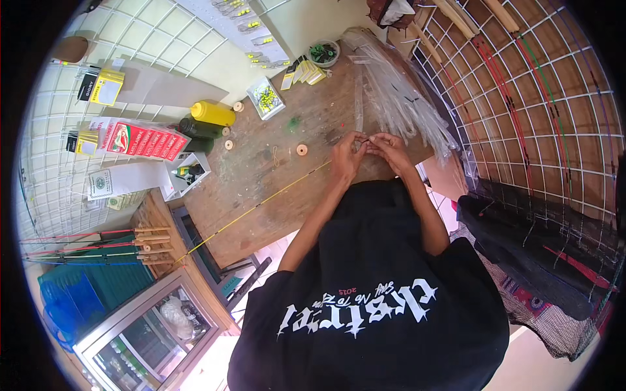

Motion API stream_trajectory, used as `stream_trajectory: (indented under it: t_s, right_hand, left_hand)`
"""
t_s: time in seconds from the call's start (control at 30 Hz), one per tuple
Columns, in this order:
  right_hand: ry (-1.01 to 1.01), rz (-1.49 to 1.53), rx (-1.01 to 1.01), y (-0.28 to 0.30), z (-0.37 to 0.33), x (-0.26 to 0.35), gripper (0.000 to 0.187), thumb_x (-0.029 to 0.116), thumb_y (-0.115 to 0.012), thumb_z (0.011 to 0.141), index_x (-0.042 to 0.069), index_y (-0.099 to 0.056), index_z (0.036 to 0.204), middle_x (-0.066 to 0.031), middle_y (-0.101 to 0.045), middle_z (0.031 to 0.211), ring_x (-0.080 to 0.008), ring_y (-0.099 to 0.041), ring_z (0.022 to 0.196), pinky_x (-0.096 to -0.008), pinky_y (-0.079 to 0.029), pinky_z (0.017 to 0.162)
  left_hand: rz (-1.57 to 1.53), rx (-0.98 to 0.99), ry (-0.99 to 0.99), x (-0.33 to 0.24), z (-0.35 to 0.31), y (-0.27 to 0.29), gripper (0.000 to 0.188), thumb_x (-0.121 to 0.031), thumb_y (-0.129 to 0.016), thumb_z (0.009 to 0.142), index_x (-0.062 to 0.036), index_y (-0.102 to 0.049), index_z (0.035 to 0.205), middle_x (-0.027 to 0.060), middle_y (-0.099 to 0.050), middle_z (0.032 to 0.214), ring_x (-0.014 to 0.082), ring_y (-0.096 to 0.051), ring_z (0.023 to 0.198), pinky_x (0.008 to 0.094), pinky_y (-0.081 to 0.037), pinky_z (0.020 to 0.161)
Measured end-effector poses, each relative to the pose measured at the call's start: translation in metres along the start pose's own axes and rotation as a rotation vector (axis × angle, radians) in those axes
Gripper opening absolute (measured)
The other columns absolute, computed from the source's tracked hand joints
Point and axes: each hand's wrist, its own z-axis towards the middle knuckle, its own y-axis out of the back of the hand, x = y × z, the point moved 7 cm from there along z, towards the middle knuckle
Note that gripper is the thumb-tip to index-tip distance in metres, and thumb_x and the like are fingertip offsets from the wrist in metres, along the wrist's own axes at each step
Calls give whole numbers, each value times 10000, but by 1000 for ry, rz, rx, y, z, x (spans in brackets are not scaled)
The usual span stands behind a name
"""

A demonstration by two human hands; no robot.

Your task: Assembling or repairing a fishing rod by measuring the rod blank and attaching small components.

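A thin yellow fishing rod point(261, 203) slants across the brown wooden table point(261, 169), from the lower left up to my left hand. My left hand point(347, 156) is closed, its fingers pinched around the rod's thin end. Close beside it, my right hand point(390, 151) is also closed, thumb and fingers pressed together at the same spot. Whatever lies between the right fingertips is too small to make out. A wooden ring point(302, 150) lies left of my left hand, near a small loop of thin cord point(275, 155).
Long clear plastic sleeves point(391, 91) are heaped beyond my hands. Farther back stand a white tray of yellow-green beads point(266, 98), a bowl point(323, 53) and a yellow bottle point(212, 113). Wire racks point(521, 85) flank the table, with rods hanging at right. A glass cabinet point(153, 332) stands lower left.
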Motion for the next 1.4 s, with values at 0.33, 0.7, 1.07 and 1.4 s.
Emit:
stream_trajectory:
  t_s: [0.33, 0.7, 1.07, 1.4]
  right_hand:
    - [175, -281, -84, 13, 2, 12, 198, 107, -634, 905, -22, -621, 1054, -113, -696, 948, -162, -672, 866, -270, -541, 778]
    - [287, -458, -40, 11, 6, 20, 231, 87, -692, 855, 33, -632, 1072, -61, -714, 927, -84, -636, 842, -224, -479, 743]
    - [332, -493, -87, 14, 7, 23, 144, 45, -700, 820, 29, -629, 944, -58, -705, 805, -71, -639, 748, -224, -486, 641]
    - [805, -663, -463, 34, -7, 120, 166, -41, -678, 747, 36, -535, 782, -83, -671, 784, -155, -650, 734, -286, -501, 687]
  left_hand:
    - [26, -31, -61, 0, -1, 1, 166, -92, -688, 805, -45, -655, 960, 103, -695, 876, 213, -607, 633, 323, -471, 597]
    - [-23, -10, -32, 4, -1, -3, 171, -98, -697, 794, -43, -658, 951, 90, -693, 850, 162, -541, 560, 309, -451, 556]
    - [31, -13, -23, 6, -1, -5, 184, -102, -714, 779, -58, -662, 951, 73, -694, 855, 151, -535, 559, 307, -457, 558]
    - [-22, 4, -1, 9, -1, -8, 185, -106, -714, 781, -53, -662, 950, 70, -698, 858, 159, -560, 574, 297, -459, 568]
